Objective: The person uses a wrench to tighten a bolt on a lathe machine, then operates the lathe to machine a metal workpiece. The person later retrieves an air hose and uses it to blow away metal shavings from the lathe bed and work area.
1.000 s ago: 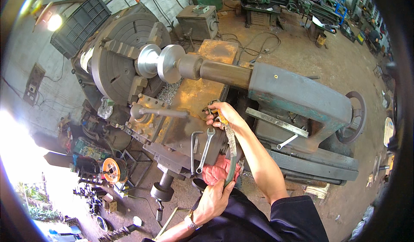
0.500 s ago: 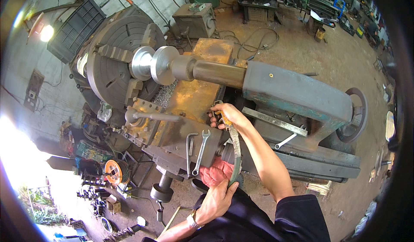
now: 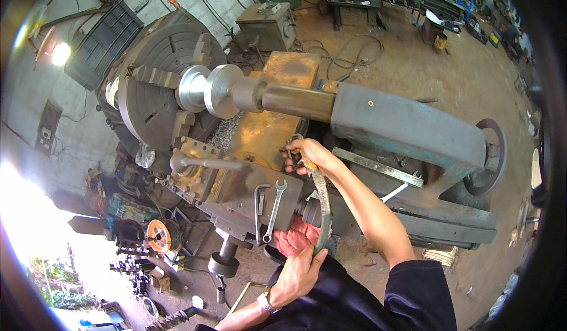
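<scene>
My right hand (image 3: 310, 155) is closed around the worn orange-yellow upper part of a long curved tool, whose dark metal end shows at my fingers. Its scuffed grey-green, hose-like length (image 3: 324, 213) bends down to my left hand (image 3: 297, 275), which is closed on the lower end. What kind of tool it is I cannot make out. Beside it a crumpled red cloth (image 3: 295, 237) lies behind my left hand. On the flat lathe slide to the left rest a combination wrench (image 3: 275, 210) and a hex key (image 3: 257, 213).
A big lathe chuck (image 3: 156, 89) holds a shiny flanged metal workpiece (image 3: 222, 90), supported by the tailstock (image 3: 407, 127). A tool post with a handle (image 3: 207, 164) stands at left. Another wrench (image 3: 394, 192) and a metal bar (image 3: 378, 167) lie below the tailstock.
My right hand has tilted slightly, and the dark tool end has shifted a little left at its fingers. My left hand stays almost in place. The view has moved slightly.
</scene>
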Tool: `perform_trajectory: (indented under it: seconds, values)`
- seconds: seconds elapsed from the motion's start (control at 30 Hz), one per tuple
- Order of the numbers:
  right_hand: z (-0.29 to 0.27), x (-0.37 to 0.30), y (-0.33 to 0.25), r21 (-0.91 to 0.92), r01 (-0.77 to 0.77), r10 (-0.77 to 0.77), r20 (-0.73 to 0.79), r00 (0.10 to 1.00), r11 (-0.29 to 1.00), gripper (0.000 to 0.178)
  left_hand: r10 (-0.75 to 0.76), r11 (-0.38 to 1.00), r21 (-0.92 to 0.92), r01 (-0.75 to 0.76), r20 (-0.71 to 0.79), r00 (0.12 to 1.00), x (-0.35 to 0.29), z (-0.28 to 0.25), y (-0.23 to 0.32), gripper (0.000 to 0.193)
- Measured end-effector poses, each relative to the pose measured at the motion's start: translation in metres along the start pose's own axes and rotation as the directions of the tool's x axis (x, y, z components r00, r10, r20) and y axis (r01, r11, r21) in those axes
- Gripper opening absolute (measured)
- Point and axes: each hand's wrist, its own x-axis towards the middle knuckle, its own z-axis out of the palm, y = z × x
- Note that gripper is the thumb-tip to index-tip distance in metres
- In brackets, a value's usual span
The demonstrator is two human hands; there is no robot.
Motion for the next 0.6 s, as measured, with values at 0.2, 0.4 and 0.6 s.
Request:
perform_trajectory:
  seconds: [0.2,0.4,0.6]
  values:
    - [0.025,0.033,-0.004,0.116,0.064,-0.077,0.109,0.991,0.991,0.02,-0.061,0.998,0.022,0.064,-0.121,0.991,0.004,-0.011,-0.004,0.038]
    - [0.034,0.056,0.0,0.105,0.044,-0.06,0.157,0.986,0.993,0.023,-0.305,0.951,-0.003,0.308,-0.15,0.94,0.01,-0.011,-0.012,0.039]
    - [0.025,0.059,0.008,0.02,0.017,-0.021,0.207,0.978,1.0,0.026,-0.293,0.954,0.032,0.299,-0.12,0.948,0.02,0.007,-0.011,0.038]
